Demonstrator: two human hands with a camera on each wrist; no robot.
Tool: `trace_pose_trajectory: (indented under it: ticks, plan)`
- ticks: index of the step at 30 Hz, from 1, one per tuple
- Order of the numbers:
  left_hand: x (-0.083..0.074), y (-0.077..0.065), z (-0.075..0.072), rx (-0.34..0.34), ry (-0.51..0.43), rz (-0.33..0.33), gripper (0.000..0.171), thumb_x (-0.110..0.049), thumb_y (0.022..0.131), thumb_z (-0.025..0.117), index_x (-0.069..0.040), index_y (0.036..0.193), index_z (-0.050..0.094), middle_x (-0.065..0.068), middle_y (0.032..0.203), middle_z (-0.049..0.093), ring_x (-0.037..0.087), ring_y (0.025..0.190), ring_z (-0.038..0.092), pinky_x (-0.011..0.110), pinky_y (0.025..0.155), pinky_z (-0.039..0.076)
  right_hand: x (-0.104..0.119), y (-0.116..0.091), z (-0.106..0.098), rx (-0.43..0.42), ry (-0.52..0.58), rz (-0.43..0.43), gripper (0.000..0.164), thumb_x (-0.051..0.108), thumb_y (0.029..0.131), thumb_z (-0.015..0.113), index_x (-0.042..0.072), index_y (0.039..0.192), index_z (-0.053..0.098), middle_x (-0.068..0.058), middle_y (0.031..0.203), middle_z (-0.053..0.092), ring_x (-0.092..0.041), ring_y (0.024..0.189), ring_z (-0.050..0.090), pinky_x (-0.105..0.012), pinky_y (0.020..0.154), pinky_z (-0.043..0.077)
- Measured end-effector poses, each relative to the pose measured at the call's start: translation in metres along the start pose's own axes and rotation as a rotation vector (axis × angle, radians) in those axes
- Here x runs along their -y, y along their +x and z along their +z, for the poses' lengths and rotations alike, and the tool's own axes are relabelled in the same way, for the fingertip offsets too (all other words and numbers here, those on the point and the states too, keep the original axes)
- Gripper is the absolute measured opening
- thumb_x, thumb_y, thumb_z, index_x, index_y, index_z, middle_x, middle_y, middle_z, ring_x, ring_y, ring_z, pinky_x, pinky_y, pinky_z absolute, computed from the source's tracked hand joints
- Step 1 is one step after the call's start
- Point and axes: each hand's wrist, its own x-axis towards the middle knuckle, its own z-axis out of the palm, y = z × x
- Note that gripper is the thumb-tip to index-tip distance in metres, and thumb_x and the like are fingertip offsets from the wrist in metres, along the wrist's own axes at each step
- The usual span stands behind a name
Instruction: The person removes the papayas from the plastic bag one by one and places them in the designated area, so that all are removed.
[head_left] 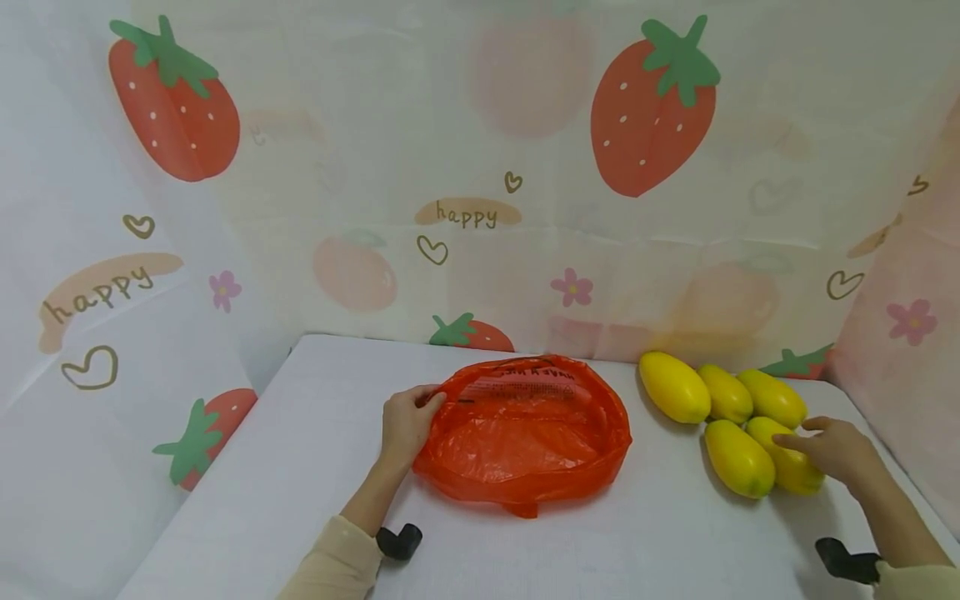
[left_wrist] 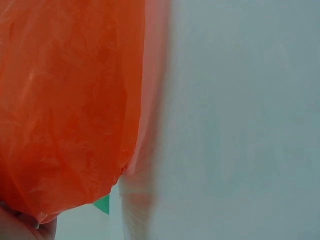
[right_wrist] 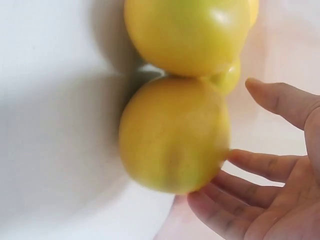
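Note:
A red plastic bag (head_left: 517,442) lies spread on the table with its mouth wide and facing up. At its left rim my left hand (head_left: 407,423) pinches the film between thumb and fingers; in the left wrist view the red bag (left_wrist: 70,100) hides most of that hand (left_wrist: 30,225). On the right, my right hand (head_left: 836,448) is at the nearest right yellow mango-like fruit (head_left: 798,471), thumb apart from the fingers. In the right wrist view, the fingertips (right_wrist: 200,200) are right at the side of this fruit (right_wrist: 172,135), fingers extended.
Several more yellow fruits sit in a tight cluster, among them one at the back left (head_left: 673,387) and one at the front (head_left: 738,458). The white table (head_left: 585,550) ends at a printed strawberry cloth (head_left: 480,275) behind and at both sides.

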Motion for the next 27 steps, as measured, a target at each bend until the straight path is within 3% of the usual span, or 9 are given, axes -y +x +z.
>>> trace_pose_trajectory:
  ticks: [6,11,14,20,27]
  plan:
    - [0.001,0.0,0.0,0.014,0.01,-0.009,0.026,-0.017,0.093,0.066,-0.002,0.114,0.072,0.015,0.105,0.074,0.025,0.093,0.066,0.039,0.087,0.059,0.022,-0.01,0.003,-0.166,-0.118,-0.102,0.08,0.048,0.094,0.055,-0.025,0.124,0.041,-0.046,0.117,0.05,-0.055,0.097,0.053,-0.059,0.079,0.05]
    - [0.002,0.002,-0.001,0.022,0.01,-0.003,0.025,-0.016,0.093,0.066,-0.002,0.112,0.072,0.015,0.103,0.074,0.024,0.09,0.065,0.038,0.085,0.06,0.045,-0.018,0.016,-0.279,-0.084,-0.245,0.073,0.046,0.094,0.058,-0.017,0.129,0.045,-0.044,0.126,0.045,-0.059,0.109,0.046,-0.07,0.089,0.042]
    - [0.002,0.003,-0.003,0.027,0.009,-0.006,0.025,-0.016,0.093,0.066,-0.003,0.113,0.072,0.014,0.104,0.074,0.024,0.09,0.065,0.038,0.085,0.06,0.056,-0.02,0.027,-0.292,-0.062,-0.311,0.074,0.047,0.094,0.06,-0.013,0.133,0.045,-0.043,0.133,0.041,-0.061,0.117,0.041,-0.074,0.095,0.036]
    - [0.002,0.002,-0.005,0.058,0.01,-0.013,0.025,-0.017,0.093,0.066,-0.004,0.114,0.071,0.014,0.106,0.073,0.023,0.092,0.064,0.037,0.086,0.06,0.068,-0.025,0.047,-0.314,-0.081,-0.356,0.077,0.049,0.093,0.06,-0.012,0.136,0.042,-0.044,0.135,0.039,-0.062,0.116,0.043,-0.073,0.091,0.039]
    - [0.002,0.0,-0.008,0.07,0.005,-0.004,0.026,-0.017,0.093,0.066,-0.003,0.115,0.071,0.014,0.106,0.073,0.023,0.092,0.063,0.037,0.086,0.059,0.078,-0.029,0.062,-0.462,-0.103,-0.463,0.067,0.043,0.09,0.067,-0.007,0.131,0.05,-0.035,0.127,0.053,-0.055,0.113,0.051,-0.069,0.091,0.044]
